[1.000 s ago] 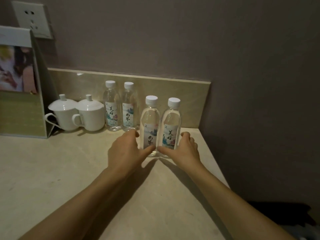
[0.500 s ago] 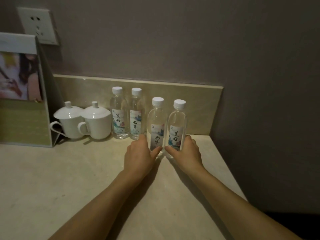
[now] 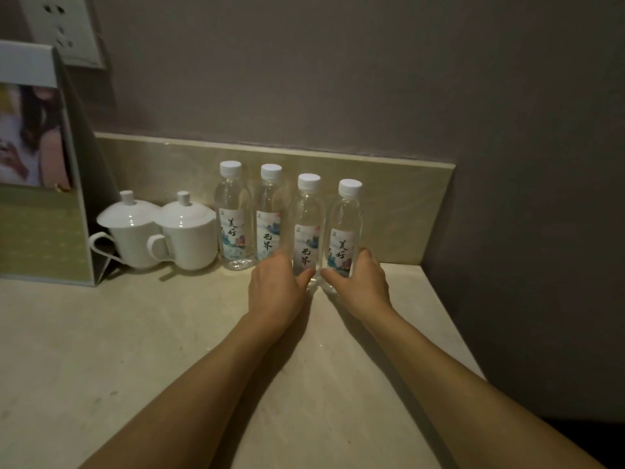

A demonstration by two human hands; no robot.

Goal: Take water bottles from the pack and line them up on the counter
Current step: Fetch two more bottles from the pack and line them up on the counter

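Both held bottles [image 3: 306,231] upright, caps up.

Left hand [image 3: 275,292] covers the base of the third bottle [image 3: 307,228] and the lower corner of the second bottle [image 3: 269,214]; its fingers are out of sight behind the third bottle. Right hand [image 3: 360,286] hides the base of the fourth bottle [image 3: 345,231], fingertips wrapped out of view. Label print on all bottles is too small to read beyond large characters. Stand-up card [image 3: 37,164] is cut by the left edge, its picture blurred. Wall socket [image 3: 64,28] is cut by the top edge. Left cup [image 3: 133,228] partly hides behind the right cup [image 3: 189,231]; its handle overlaps the card's foot. Both forearms run off the bottom edge. Dark area at the lower right past the tabletop [image 3: 135,350] is unreadable.
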